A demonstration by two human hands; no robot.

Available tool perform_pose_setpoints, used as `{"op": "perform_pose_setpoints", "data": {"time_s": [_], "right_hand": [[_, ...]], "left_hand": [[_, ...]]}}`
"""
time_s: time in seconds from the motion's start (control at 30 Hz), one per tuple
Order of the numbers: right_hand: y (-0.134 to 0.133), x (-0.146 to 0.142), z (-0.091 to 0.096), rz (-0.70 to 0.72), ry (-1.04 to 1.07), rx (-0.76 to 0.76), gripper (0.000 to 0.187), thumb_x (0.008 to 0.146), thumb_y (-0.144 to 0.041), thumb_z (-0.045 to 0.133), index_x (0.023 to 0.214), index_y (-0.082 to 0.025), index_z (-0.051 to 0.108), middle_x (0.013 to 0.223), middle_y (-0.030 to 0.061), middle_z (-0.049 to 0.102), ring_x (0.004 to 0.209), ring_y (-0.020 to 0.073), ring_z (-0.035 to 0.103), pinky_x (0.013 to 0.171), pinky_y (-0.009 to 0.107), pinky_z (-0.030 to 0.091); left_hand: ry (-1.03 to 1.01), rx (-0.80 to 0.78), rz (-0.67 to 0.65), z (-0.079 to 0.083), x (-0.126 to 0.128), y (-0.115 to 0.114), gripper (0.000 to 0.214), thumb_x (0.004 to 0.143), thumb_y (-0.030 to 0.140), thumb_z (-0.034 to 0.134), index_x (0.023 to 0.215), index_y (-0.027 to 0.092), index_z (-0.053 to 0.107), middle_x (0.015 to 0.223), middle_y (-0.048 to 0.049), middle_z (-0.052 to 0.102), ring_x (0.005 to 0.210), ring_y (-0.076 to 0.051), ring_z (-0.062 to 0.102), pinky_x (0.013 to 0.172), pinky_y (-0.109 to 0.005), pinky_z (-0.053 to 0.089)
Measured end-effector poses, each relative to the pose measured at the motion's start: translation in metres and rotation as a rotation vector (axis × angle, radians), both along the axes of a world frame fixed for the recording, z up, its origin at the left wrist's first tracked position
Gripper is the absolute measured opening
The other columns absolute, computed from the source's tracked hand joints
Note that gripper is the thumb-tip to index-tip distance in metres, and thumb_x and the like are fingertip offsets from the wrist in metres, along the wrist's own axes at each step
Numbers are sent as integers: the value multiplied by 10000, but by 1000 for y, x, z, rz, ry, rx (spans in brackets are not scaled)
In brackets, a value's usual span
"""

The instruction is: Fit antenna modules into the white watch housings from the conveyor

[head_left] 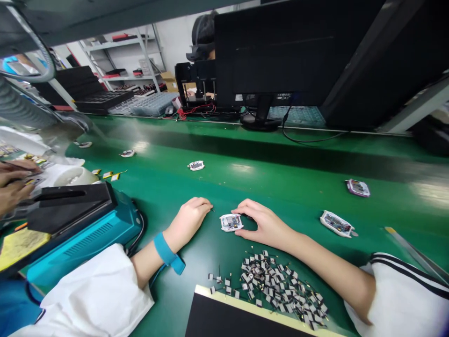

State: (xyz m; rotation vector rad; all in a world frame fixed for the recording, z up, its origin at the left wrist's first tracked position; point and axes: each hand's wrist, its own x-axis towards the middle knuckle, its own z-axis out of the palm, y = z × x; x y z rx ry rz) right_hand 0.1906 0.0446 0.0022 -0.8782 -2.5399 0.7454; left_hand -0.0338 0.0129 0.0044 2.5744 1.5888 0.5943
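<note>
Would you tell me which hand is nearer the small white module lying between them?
Right. The right hand has its fingertips at the right edge of the white module; the left hand rests curled, apart on its left.

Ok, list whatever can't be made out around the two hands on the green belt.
All head view.
Left hand: curled fingers hide whether it pinches anything.
White module by the right hand: parts too small to tell.
Pile of tiny pieces: too small to identify.
Black tray: cut off by the bottom edge.
Co-worker's hands: cut off by the left edge.
</note>
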Motion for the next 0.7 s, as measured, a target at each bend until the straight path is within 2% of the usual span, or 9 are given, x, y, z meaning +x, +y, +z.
{"op": "perform_pose_setpoints", "data": {"time_s": [0.13,0.23,0.33,0.57,0.7], "right_hand": [[1,0,-3,-5,34,-1,363,709,-314,600,1034,-163,544,978,69,543,889,169,526,774,304,439],[3,-1,-6,-21,53,11,365,697,-347,612,1004,-155,565,936,69,550,861,171,530,749,304,443],[4,-2,-9,-27,81,19,362,685,-365,624,972,-149,582,888,63,548,821,163,531,720,295,445],[4,-2,-9,-33,94,13,353,682,-371,625,954,-148,594,857,54,545,793,154,525,706,285,440],[4,-1,-8,-35,86,17,345,686,-369,621,948,-146,594,861,55,546,798,155,525,699,282,437]], "left_hand": [[26,58,-40,5,0,-4,178,817,112,446,907,115,599,877,-69,633,787,-173,577,710,-305,496],[-98,99,-77,10,11,-9,143,813,143,477,899,141,592,851,-36,640,765,-140,586,695,-266,498],[-188,56,-153,12,25,-13,118,811,156,491,872,159,592,853,-11,641,763,-113,585,699,-230,494],[43,73,-250,10,38,-15,155,828,161,450,886,128,590,828,-41,619,736,-148,554,664,-272,505],[63,88,-270,11,38,-16,165,830,146,440,902,134,588,840,-37,611,737,-146,540,657,-266,502]]}}
